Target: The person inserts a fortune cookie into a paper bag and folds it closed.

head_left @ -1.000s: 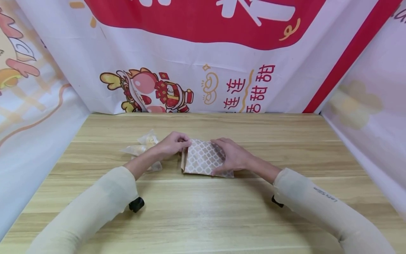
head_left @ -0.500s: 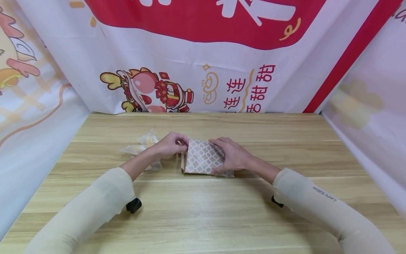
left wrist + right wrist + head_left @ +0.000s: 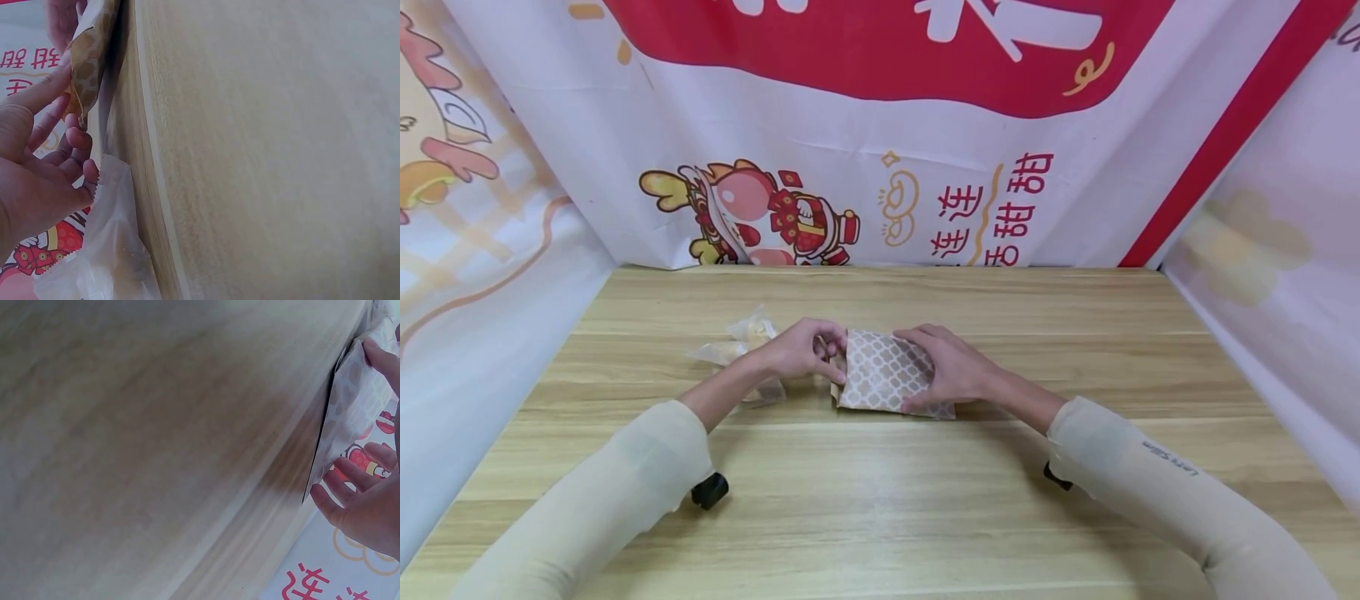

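Observation:
A paper bag [image 3: 880,373] with a white lattice print on tan lies flat at mid-table, its mouth facing left. My left hand [image 3: 801,348] is at that mouth, fingers curled and thumb on the edge. In the left wrist view, the bag's folded lip [image 3: 86,72] stands slightly apart, and the left fingers [image 3: 78,139] pinch its lower corner. The right hand [image 3: 955,367] holds the bag's other end, thumb along the near edge and fingers over the far edge. From the right wrist, the bag [image 3: 353,400] sits between thumb and spread fingers. Its inside is hidden.
Several clear packets [image 3: 722,353] with pale yellowish contents lie left of the bag, partly under the left forearm. One packet [image 3: 115,250] is close below the left hand. The wooden table [image 3: 880,500] ends at a printed cloth backdrop [image 3: 865,125], with cloth on both sides.
My left thumb has slid down the bag's mouth toward the near corner, the fingers parting more from it. The left forearm has shifted slightly left and nearer. The right hand stays in place.

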Available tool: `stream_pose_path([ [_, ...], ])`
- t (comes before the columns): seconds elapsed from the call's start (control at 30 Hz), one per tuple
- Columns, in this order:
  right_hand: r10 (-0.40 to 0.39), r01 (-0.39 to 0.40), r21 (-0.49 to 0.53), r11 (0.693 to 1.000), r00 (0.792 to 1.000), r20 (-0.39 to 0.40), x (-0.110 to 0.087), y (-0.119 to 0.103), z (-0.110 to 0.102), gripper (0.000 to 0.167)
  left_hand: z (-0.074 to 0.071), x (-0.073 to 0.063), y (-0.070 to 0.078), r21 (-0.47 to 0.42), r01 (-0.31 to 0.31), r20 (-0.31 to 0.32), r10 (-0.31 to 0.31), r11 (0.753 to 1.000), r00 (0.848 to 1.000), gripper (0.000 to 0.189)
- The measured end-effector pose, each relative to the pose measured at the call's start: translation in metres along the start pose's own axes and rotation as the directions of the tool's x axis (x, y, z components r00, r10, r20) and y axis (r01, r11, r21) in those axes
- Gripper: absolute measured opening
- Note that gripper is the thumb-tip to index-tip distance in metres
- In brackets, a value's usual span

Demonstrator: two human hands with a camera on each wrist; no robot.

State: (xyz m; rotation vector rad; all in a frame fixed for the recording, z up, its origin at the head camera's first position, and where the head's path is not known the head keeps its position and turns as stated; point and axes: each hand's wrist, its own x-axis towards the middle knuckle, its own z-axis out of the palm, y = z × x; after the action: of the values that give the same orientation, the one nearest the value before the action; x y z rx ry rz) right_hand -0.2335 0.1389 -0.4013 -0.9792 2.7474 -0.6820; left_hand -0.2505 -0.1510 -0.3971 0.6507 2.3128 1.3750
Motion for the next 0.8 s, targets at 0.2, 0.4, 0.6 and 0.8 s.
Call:
stream_pose_path([
  [0.2, 0.002, -0.002, 0.001, 1.0, 1.0, 0.004, 0.0002, -0.0005, -0.0003, 0.109, 0.0014, -0.0002, -0.0016, 0.032, -0.026, -0.014, 0.026, 0.999, 1.0, 0.026],
  [0.4, -0.002, 0.002, -0.002, 1.0, 1.0, 0.003, -0.0004, -0.001, -0.0001, 0.108, 0.0039, -0.0005, -0.001, 0.08, -0.015, -0.037, 0.018, 0.997, 0.999, 0.019],
  [0.6, -0.02, 0.02, -0.007, 1.0, 1.0, -0.01, -0.0005, 0.0, 0.0006, 0.108, 0.0061, -0.0004, 0.0032, 0.09, -0.018, -0.065, 0.024, 0.996, 0.998, 0.019],
  [0.8, -0.04, 0.04, 0.007, 0.999, 0.999, -0.026, -0.0018, -0.0012, -0.0012, 0.106, 0.0067, -0.0004, 0.0029, 0.104, -0.051, -0.027, 0.054, 0.993, 0.998, 0.033],
])
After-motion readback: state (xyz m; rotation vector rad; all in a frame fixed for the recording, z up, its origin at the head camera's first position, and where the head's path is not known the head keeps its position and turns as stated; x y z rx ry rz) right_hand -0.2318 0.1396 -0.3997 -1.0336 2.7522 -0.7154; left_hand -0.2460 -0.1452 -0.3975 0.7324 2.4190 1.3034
